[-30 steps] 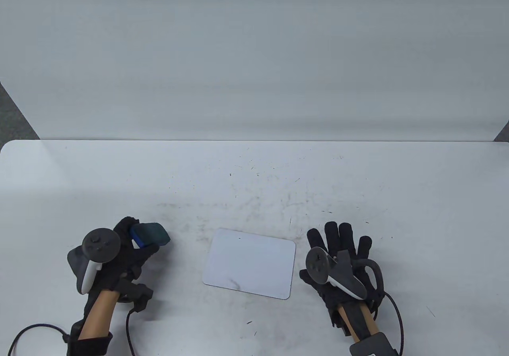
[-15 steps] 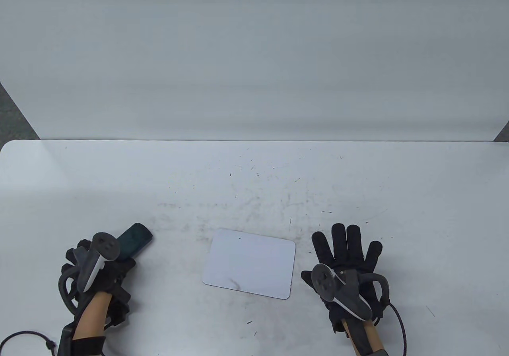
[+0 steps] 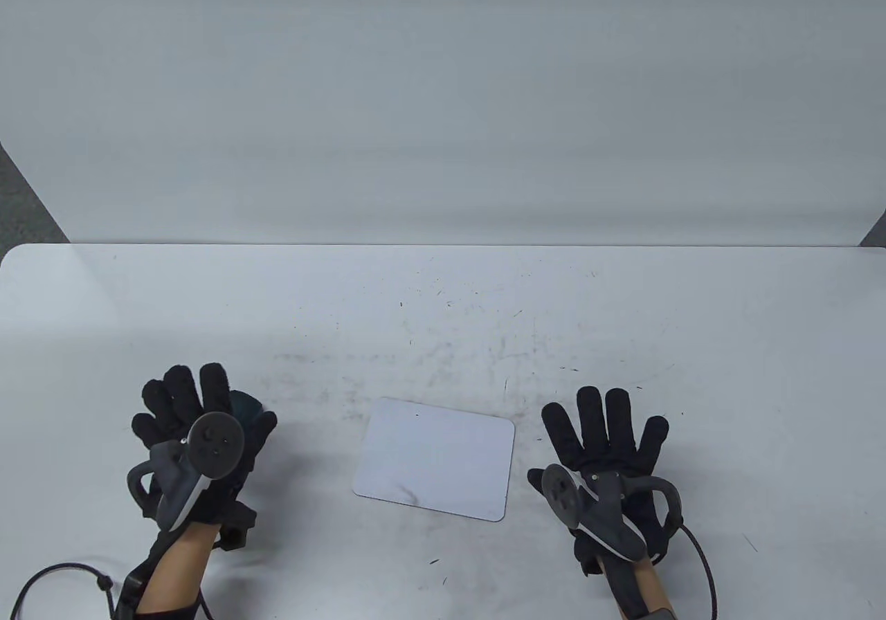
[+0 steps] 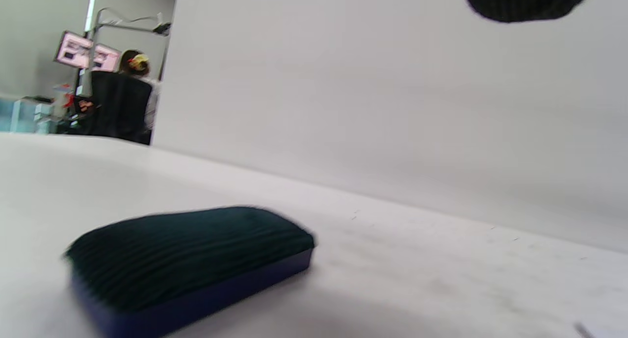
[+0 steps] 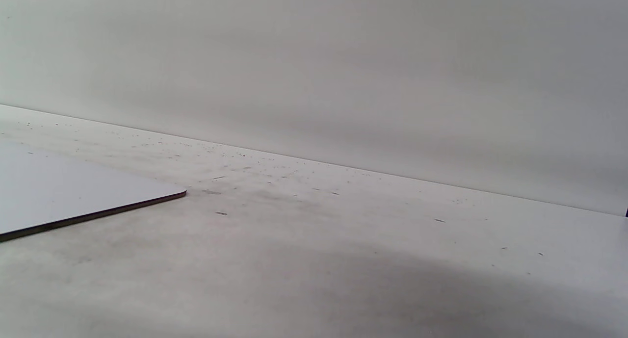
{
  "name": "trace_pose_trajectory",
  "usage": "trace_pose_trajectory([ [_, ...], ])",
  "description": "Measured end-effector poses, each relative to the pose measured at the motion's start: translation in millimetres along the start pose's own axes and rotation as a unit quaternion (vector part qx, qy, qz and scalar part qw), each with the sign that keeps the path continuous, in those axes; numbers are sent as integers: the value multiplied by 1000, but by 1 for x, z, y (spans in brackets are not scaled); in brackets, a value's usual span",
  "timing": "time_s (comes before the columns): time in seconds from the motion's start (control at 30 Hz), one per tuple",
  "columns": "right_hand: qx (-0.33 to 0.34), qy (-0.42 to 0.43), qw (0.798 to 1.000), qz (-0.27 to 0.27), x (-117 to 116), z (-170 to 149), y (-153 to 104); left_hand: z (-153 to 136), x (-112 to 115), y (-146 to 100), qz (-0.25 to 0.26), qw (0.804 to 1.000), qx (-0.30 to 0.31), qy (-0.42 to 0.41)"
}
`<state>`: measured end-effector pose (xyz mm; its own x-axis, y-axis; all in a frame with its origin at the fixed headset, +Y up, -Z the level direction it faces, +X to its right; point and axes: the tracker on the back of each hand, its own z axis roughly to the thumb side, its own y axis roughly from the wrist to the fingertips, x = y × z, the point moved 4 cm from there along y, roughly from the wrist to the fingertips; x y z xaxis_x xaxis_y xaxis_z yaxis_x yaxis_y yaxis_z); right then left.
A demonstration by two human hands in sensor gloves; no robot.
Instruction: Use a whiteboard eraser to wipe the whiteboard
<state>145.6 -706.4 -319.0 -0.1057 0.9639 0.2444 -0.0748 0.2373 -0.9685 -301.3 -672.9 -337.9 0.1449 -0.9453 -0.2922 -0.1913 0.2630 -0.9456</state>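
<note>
Now both hands (image 3: 197, 433) (image 3: 602, 457) flat, fingers spread, grip released, eraser (image 4: 189, 257) free.

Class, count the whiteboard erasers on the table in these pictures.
1. The eraser lies on the table under the spread left hand, left of the whiteboard. No others show.

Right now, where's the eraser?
The eraser lies flat on the table, felt side up, left of the whiteboard; in the table view the open left hand mostly covers it.
</note>
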Motion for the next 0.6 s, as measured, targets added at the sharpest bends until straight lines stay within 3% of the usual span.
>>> trace_pose_trajectory([
  [0.1, 0, 2, 1000, 2, 0, 0, 0, 36, -12, -15, 35, 997, 63, 38],
  [0.3, 8, -3, 1000, 2, 0, 4, -1, 77, -12, -41, 63, 979, 141, 130],
  [0.6, 13, -8, 1000, 12, -1, 5, -1, 89, 16, -50, 3, 957, 174, 234],
])
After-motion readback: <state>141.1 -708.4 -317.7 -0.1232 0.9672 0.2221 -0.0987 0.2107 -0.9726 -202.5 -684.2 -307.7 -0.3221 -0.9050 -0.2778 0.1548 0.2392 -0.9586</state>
